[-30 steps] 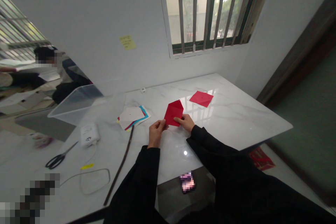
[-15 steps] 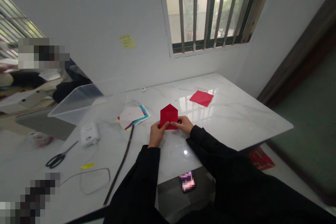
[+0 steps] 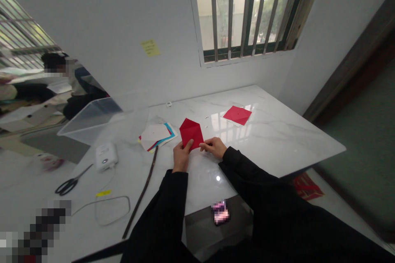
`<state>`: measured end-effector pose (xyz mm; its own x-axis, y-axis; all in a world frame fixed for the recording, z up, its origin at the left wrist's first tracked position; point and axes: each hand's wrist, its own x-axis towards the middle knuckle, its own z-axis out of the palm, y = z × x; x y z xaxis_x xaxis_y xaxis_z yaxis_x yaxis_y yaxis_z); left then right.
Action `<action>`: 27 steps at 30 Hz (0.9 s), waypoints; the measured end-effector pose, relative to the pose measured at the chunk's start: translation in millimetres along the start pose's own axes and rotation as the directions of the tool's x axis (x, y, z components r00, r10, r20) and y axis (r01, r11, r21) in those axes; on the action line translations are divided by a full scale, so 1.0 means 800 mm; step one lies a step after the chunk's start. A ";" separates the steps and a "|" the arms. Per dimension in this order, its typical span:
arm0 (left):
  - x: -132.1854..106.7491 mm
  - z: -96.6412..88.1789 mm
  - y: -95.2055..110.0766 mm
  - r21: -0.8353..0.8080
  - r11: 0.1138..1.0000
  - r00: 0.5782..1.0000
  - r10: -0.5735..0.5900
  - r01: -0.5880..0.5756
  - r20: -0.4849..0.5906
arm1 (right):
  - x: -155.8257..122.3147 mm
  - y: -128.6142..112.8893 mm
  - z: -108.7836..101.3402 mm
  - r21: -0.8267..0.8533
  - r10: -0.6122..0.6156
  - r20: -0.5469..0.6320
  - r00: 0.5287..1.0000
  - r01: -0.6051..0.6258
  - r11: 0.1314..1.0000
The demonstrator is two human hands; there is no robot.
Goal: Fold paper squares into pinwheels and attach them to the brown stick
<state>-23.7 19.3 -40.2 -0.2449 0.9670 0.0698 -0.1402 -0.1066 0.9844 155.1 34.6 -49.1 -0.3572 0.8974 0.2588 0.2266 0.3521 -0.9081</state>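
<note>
A folded red paper [image 3: 190, 131] with a pointed top, shaped like a small envelope, is held above the white marble-patterned table [image 3: 293, 139]. My left hand [image 3: 181, 157] grips its lower left part, thumb lying across the front. At its lower right corner are the closed, bent fingers of my right hand [image 3: 215, 147]; exactly how they grip the corner is hard to see. The paper leans to the left. Beyond it, two tiny shiny pieces [image 3: 206, 117] lie on the table. Farther right rests a flat red sheet [image 3: 237, 115] over a paler one.
Left of my hands lies a stack of coloured papers [image 3: 156, 136]. A dark strip [image 3: 145, 189], scissors [image 3: 68, 185], a white device [image 3: 106, 157] with a cord and a clear plastic bin [image 3: 89, 119] are farther left. A phone [image 3: 220, 213] lies below the table edge. People sit beyond.
The red paper has turned and shifted left with my left hand. My right hand has slid to its lower right corner. A second tiny shiny piece now shows on the table.
</note>
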 end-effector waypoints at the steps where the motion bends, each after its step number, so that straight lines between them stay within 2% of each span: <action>1: 0.000 0.000 0.000 0.008 1.000 1.000 0.002 -0.002 -0.005 | 0.000 0.000 0.000 0.001 -0.002 0.004 1.000 0.002 1.000; 8: 0.001 0.000 0.001 0.005 1.000 1.000 -0.014 0.014 0.021 | 0.000 0.000 0.000 0.000 -0.017 0.004 1.000 0.017 1.000; 10: -0.001 -0.001 0.005 0.050 0.999 0.997 -0.018 0.014 0.073 | 0.002 0.003 0.001 0.019 -0.008 -0.046 0.999 0.009 1.000; 13: -0.006 -0.001 0.011 0.152 0.988 0.981 -0.032 0.002 0.193 | 0.006 0.012 0.003 0.144 0.025 -0.130 0.991 -0.006 0.990; 17: -0.010 0.000 0.015 0.200 0.980 0.957 -0.061 0.004 0.283 | 0.011 0.025 0.003 0.300 0.086 -0.167 0.982 -0.032 0.954; 27: -0.008 -0.001 0.009 0.212 0.977 0.961 -0.054 -0.005 0.272 | 0.011 0.022 -0.002 0.327 0.121 -0.161 0.979 -0.063 0.943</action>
<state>-23.9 12.2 -33.5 0.0334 0.9978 0.0579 0.0680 -0.0600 0.9959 157.2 48.5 -62.1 -0.1762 0.9646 0.1963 -0.0597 0.1885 -0.9802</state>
